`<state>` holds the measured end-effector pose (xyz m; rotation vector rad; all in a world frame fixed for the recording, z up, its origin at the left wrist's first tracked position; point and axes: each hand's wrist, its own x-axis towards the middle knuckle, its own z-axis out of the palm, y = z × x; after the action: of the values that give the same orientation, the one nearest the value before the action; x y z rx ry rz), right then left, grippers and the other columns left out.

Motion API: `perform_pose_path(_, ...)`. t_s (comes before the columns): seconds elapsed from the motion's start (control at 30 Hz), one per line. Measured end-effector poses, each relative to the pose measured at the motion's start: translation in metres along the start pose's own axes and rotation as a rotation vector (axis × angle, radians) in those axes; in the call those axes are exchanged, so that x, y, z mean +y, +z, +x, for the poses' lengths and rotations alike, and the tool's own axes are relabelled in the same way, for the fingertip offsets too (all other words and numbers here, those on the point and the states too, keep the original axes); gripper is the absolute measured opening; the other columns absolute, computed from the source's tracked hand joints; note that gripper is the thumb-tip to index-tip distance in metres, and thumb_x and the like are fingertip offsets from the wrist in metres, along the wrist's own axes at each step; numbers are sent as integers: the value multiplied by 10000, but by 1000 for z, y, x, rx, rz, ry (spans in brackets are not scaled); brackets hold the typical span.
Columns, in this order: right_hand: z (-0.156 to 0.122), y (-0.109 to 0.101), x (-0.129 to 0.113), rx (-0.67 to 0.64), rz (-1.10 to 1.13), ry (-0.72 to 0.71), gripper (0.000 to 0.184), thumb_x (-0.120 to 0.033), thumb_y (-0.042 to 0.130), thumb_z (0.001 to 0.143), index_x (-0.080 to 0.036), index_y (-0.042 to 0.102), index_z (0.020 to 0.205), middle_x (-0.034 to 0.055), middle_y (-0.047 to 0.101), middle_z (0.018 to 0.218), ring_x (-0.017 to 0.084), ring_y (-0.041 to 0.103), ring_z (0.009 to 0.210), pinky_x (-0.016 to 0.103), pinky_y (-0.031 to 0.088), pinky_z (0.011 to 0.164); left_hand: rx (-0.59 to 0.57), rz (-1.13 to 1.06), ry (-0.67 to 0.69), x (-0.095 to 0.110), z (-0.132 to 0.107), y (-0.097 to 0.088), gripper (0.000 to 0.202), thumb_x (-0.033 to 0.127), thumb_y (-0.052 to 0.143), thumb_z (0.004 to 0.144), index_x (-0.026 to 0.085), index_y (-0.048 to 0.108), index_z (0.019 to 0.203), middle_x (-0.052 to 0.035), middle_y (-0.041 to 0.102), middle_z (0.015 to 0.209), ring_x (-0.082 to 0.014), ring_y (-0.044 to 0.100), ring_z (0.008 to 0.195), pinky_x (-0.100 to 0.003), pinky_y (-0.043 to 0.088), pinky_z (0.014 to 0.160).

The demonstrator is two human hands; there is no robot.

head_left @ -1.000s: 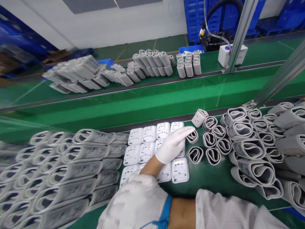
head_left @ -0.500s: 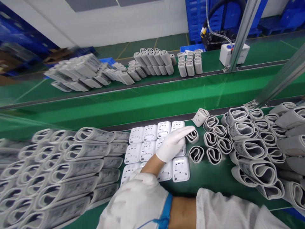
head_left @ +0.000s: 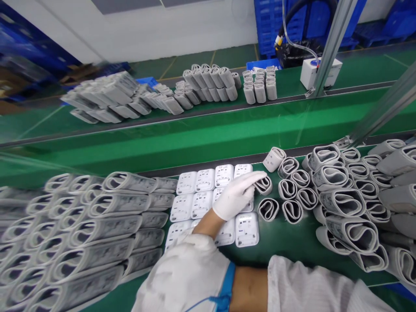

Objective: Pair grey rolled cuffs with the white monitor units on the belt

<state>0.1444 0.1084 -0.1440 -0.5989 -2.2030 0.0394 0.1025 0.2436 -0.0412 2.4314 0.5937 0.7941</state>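
My left hand (head_left: 238, 195), in a white glove, reaches over white plastic devices (head_left: 247, 229) laid in rows. Its fingers stretch right over a small rolled grey cuff (head_left: 264, 185), with the thumb on the near side. My right arm comes in from the lower right, a blue wrist strap (head_left: 225, 288) with a cord around its wrist. Past the strap, my white-gloved right hand (head_left: 191, 277) appears to lie across my left forearm; its fingers cannot be made out. Several more small rolled cuffs (head_left: 268, 209) stand on end just right of my left hand.
Long rolled grey cuffs (head_left: 107, 234) are stacked at the left, and larger rolls (head_left: 344, 201) crowd the right. Behind a green panel (head_left: 182, 143), more rolls (head_left: 211, 82) line a second bench. A metal post (head_left: 334, 47) rises beside a white box (head_left: 308, 74).
Almost nothing differs. My left hand stays over the same rolled cuff, and the view has shifted very slightly.
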Motion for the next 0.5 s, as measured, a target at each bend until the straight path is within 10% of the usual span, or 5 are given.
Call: perform_pose_path(0.5,30,25,-24,319,413,370,227,-214,-88,595,-154,-76,376,25,830,966,225,709,1238,144,188,477,-58,-93,-86,-1,2,1,383,116,651,1046,242,679,1407,-103,744,1445,-254,730,1335,-467,632,1155)
